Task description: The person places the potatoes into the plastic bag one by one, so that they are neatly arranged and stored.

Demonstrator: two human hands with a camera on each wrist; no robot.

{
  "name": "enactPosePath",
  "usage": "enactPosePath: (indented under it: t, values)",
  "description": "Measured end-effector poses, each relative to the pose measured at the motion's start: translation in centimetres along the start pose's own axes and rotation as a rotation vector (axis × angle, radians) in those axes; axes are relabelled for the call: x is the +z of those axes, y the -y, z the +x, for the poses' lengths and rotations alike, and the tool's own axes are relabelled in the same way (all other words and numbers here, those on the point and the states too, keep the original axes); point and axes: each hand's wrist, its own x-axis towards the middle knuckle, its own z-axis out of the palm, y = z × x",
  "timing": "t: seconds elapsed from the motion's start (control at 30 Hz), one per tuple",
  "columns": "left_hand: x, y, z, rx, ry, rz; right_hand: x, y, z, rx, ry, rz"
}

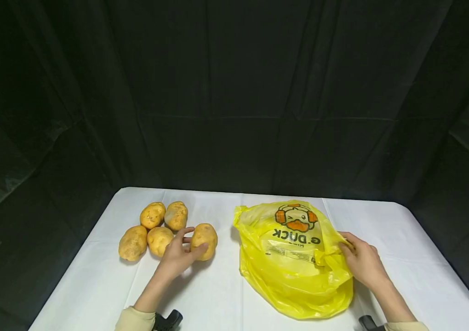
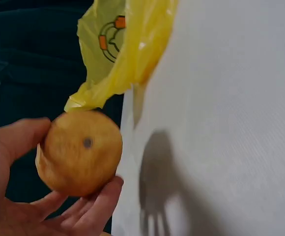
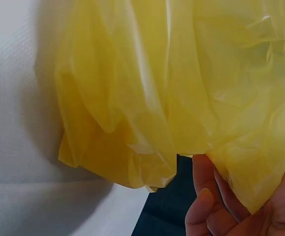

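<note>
My left hand (image 1: 178, 254) grips a potato (image 1: 204, 242) between thumb and fingers. In the left wrist view this potato (image 2: 81, 152) is held above the white cloth, casting a shadow, with a dark spot on its skin. On the right, my right hand (image 1: 363, 261) pinches the edge of a yellow plastic bag (image 1: 255, 271) printed with a duck's face. The right wrist view shows the bag's folds (image 3: 128, 98) hanging by the fingers (image 3: 200, 206). How much the bag contains cannot be told.
Left of the left hand, several potatoes lie close together, among them one at the front left (image 1: 133, 243) and one at the back (image 1: 152, 215). They rest on a white-covered table (image 1: 218, 299). A black curtain (image 1: 234, 101) hangs behind and at both sides.
</note>
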Motion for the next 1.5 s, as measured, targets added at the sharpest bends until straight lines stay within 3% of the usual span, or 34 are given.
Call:
enactPosePath:
  t: [0.27, 0.53, 1.0, 1.5]
  values:
    - [0.5, -1.5, 0.0, -0.048, 0.185, -0.249, -0.1, 0.0, 0.0, -0.005, -0.015, -0.004]
    - [1.2, -3.0, -0.1, -0.010, 0.301, -0.328, -0.4, 0.1, -0.2, 0.022, -0.010, 0.001]
    - [3.2, -4.3, 0.5, 0.004, 0.357, -0.373, -0.7, 0.1, -0.3, 0.018, -0.025, 0.004]
    - [3.6, -5.2, 0.4, -0.019, 0.352, -0.358, -1.0, 0.2, -0.5, -0.003, -0.039, 0.017]
